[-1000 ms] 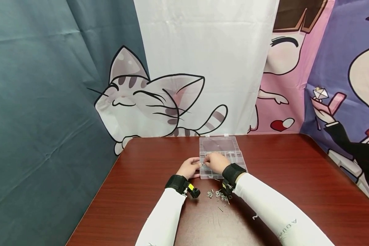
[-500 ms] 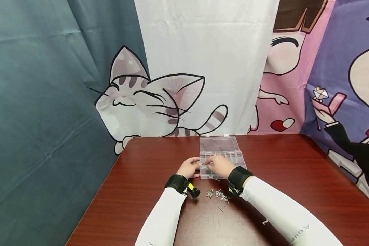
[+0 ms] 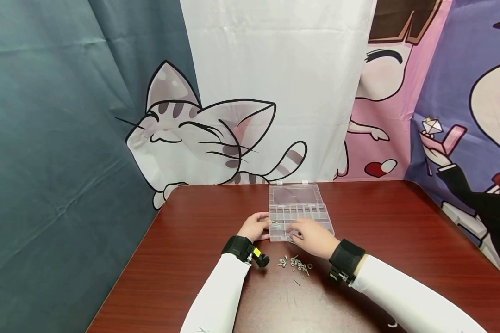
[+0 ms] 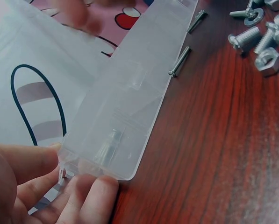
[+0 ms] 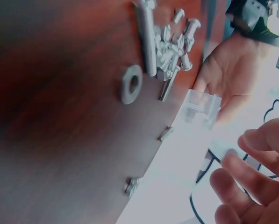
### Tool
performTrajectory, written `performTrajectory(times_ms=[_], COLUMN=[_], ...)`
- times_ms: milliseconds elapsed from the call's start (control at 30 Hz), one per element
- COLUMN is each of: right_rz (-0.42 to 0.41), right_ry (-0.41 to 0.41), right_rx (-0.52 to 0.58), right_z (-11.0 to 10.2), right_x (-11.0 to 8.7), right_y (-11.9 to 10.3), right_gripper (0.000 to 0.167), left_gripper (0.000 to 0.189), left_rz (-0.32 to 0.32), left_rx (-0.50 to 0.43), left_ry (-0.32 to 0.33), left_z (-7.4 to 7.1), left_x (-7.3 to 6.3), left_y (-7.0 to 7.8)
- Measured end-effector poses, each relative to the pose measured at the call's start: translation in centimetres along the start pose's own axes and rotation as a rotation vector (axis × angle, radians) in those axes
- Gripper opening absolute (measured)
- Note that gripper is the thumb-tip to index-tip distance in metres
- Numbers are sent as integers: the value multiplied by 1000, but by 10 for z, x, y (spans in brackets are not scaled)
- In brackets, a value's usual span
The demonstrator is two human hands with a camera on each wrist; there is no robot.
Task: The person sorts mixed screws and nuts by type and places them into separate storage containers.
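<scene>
A clear plastic compartment box (image 3: 280,238) lies on the table with its lid (image 3: 296,194) swung back. My left hand (image 3: 253,227) grips its left end; in the left wrist view the thumb presses the top edge and the fingers wrap low around the corner. Silvery screws (image 3: 276,225) rest in the front-left compartment, blurred through the wall in the left wrist view. Over the box's front right part hovers my right hand (image 3: 314,237), fingers loosely bent, and its right wrist view shows nothing between the fingertips (image 5: 223,179).
Loose screws, nuts and washers (image 3: 298,264) lie in a pile in front of the box. One larger washer (image 5: 131,84) sits apart. Two screws lie along the box's front edge, one a long screw (image 4: 180,61). A printed curtain (image 3: 283,92) hangs behind the table.
My right hand has drawn back from the front-left compartment, rightward and nearer, its fingers loosening. The screws there now show uncovered. My left hand keeps its grip on the box.
</scene>
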State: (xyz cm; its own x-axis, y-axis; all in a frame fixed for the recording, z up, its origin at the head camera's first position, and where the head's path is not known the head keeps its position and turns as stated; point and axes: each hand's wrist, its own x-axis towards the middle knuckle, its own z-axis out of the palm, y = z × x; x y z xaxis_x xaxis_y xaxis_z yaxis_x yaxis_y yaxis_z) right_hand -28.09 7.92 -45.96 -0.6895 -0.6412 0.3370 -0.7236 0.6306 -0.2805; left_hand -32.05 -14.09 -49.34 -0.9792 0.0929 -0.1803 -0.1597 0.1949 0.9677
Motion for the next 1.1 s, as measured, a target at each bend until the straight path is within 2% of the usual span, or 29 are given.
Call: performTrajectory(times_ms=[233,400,500,700,867,1100], right_rz=[-99,-183,-220,-264,-316,-347], right_ry=[-37,-46,-36,-42,-27,-41], right_rx=[-76,-160,-202,-236,-246,-280], right_z=[-12,-10,-7,-3,-3,-4], right_x=[-39,-59,-67,-74,-74,-72], right_y=[-2,-2,-4,-7,-8,-7], right_gripper=[10,20,18,19,20,20], left_gripper=[43,44,44,44,44,44], left_rz=[-1,-2,-4,-7,-6,-4], left_rx=[7,17,19,4,3,2], left_ry=[-3,-10,-17,-25,-29,-28], left_z=[0,-1,-1,0,-1,-2], left_x=[-2,-3,-3,-2,-2,-1], left_y=[-1,-1,-1,-1,1,3])
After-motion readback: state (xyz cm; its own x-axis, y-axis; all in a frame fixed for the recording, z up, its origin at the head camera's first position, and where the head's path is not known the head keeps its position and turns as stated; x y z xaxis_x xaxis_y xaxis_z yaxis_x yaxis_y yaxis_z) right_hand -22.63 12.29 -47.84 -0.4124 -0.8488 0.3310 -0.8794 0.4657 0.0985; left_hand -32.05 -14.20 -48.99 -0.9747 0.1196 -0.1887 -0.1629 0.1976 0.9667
